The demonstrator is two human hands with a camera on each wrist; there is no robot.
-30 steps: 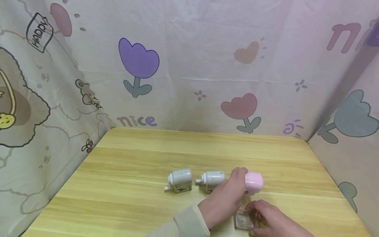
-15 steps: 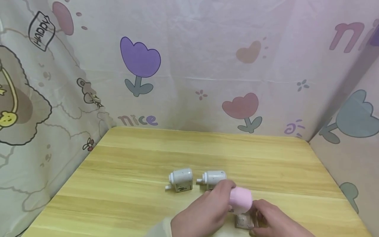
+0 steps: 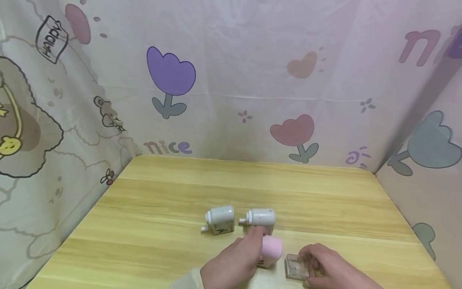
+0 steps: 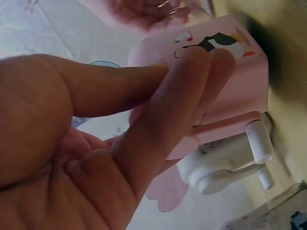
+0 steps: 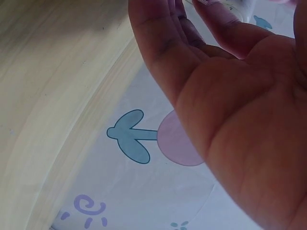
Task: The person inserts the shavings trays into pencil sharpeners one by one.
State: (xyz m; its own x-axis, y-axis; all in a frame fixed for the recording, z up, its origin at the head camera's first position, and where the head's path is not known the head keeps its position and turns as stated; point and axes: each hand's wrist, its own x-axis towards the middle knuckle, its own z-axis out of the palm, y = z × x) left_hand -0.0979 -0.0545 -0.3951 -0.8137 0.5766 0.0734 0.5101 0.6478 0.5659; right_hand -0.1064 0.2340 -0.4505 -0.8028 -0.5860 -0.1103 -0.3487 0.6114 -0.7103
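Observation:
My left hand (image 3: 231, 261) grips a pink hand-crank pencil sharpener (image 3: 271, 249) at its left end, low over the front of the table. In the left wrist view the thumb and fingers overlap the printed pink body, and its crank knob (image 4: 259, 141) sticks out beyond them. To the right, my right hand (image 3: 330, 265) pinches a small clear shavings drawer (image 3: 296, 268) by its right side. Only a sliver of that drawer (image 5: 242, 10) shows past the fingers in the right wrist view.
Two whitish crank sharpeners stand behind the left hand: one (image 3: 221, 220) on the left and another (image 3: 260, 217) nearer the middle, its base partly hidden by the fingers. The wood-grain table (image 3: 162, 180) ends at printed cloth walls (image 3: 231, 72).
My left hand has brought the pink sharpener toward me and to the left, past the drawer, uncovering more of it. The right hand and drawer have hardly moved.

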